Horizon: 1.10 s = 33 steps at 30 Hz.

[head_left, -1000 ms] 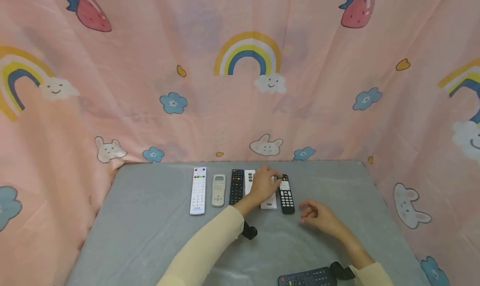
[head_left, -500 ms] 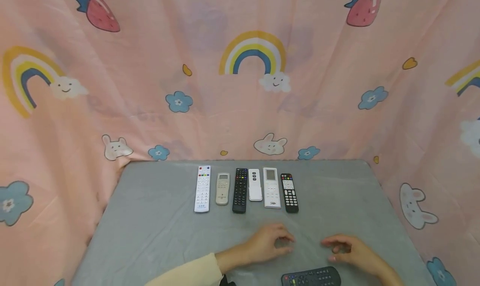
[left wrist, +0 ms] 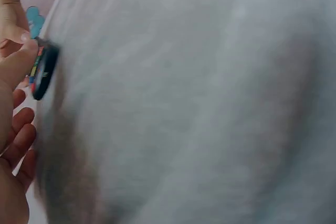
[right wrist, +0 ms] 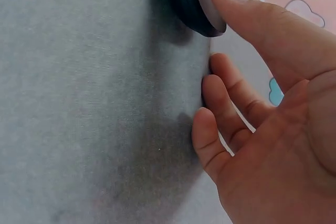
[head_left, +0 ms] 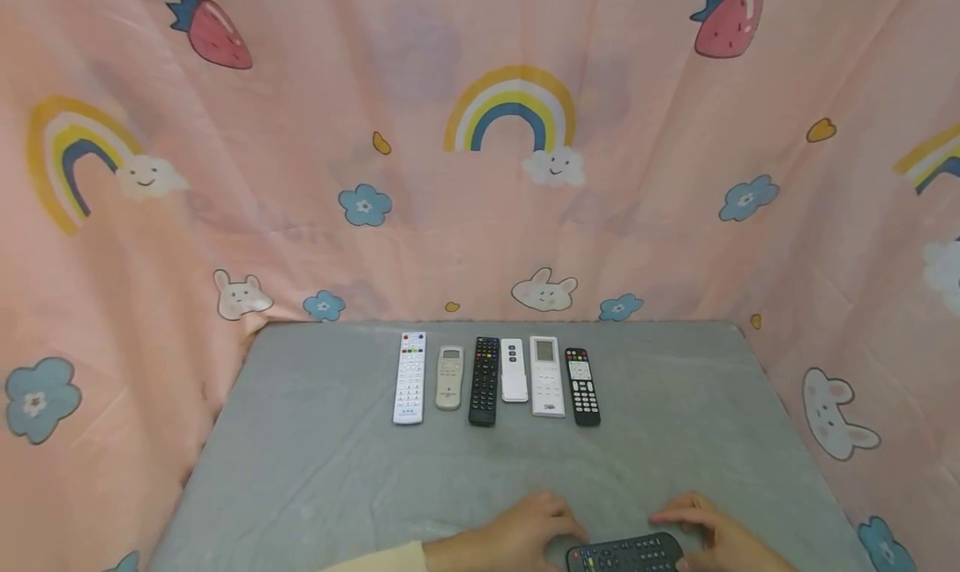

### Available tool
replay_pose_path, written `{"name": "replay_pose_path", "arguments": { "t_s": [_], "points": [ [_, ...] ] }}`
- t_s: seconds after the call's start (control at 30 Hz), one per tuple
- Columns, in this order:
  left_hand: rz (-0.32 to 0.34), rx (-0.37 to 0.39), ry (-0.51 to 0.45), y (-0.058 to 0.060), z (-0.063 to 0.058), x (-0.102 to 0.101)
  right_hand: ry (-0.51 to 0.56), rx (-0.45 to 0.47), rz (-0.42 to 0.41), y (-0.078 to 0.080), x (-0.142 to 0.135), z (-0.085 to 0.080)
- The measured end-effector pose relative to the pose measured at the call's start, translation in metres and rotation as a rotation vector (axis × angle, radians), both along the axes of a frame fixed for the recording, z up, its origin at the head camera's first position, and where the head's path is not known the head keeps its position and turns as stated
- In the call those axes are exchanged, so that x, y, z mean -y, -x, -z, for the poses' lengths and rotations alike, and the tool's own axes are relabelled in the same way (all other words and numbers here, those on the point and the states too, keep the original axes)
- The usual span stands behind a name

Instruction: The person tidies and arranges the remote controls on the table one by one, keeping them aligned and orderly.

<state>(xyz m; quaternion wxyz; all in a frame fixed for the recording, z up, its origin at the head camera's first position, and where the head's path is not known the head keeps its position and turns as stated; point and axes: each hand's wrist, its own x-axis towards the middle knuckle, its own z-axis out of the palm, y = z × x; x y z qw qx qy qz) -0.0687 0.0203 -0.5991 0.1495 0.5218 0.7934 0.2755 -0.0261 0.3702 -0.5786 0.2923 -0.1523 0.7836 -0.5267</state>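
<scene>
A dark remote control (head_left: 624, 554) lies crosswise on the table at the bottom of the head view, its lower part cut off by the frame. Around its left end curves my left hand (head_left: 525, 532), fingers bent loosely beyond the far edge. My right hand (head_left: 716, 539) is at the other end, the thumb overlapping the remote's tip. The right wrist view has that thumb at the end of the remote (right wrist: 191, 3), while the other visible fingers are spread apart from it. From the left wrist, the left thumb appears beside the remote's end (left wrist: 46, 72); contact is unclear.
Several remotes stand in a row farther back: a long white one (head_left: 409, 380), a beige one (head_left: 450, 380), a black one (head_left: 483, 382), a small white one (head_left: 513, 372), a white one with a screen (head_left: 547, 378) and a short black one (head_left: 582, 388). A pink curtain (head_left: 300, 138) hangs behind.
My left hand has left the row of remotes and come back toward me to the dark remote. My right hand has also drawn nearer to it. The row now shows fully.
</scene>
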Motion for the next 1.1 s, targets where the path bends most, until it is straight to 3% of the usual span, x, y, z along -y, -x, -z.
{"name": "replay_pose_path", "arguments": {
  "t_s": [0.1, 0.2, 0.4, 0.5, 0.6, 0.73, 0.9, 1.0, 1.1],
  "points": [
    [0.011, 0.019, 0.013, -0.001, 0.005, 0.001, 0.053, -0.031, -0.031, -0.002, 0.001, 0.002],
    [-0.001, -0.011, 0.01, -0.003, 0.008, 0.0, 0.042, -0.066, -0.042, -0.006, 0.001, 0.005],
    [-0.035, -0.115, -0.005, -0.007, 0.015, -0.002, -0.039, -0.234, -0.015, -0.013, 0.005, 0.011],
    [-0.048, -0.149, -0.012, -0.008, 0.017, -0.003, -0.108, -0.268, 0.015, -0.015, 0.007, 0.012],
    [-0.056, -0.147, -0.011, -0.009, 0.018, -0.002, -0.195, -0.25, 0.042, -0.016, 0.009, 0.012],
    [-0.068, -0.077, -0.015, -0.007, 0.015, 0.0, -0.3, -0.194, 0.045, -0.013, 0.01, 0.011],
    [-0.108, 0.008, -0.058, -0.003, 0.003, 0.004, -0.291, -0.108, 0.021, -0.008, 0.008, 0.002],
    [-0.158, 0.022, -0.104, 0.003, -0.004, 0.004, -0.308, -0.072, 0.055, -0.003, 0.011, -0.009],
    [-0.215, -0.028, -0.159, 0.011, -0.012, 0.004, -0.381, -0.054, 0.138, 0.002, 0.018, -0.023]
  ]
}}
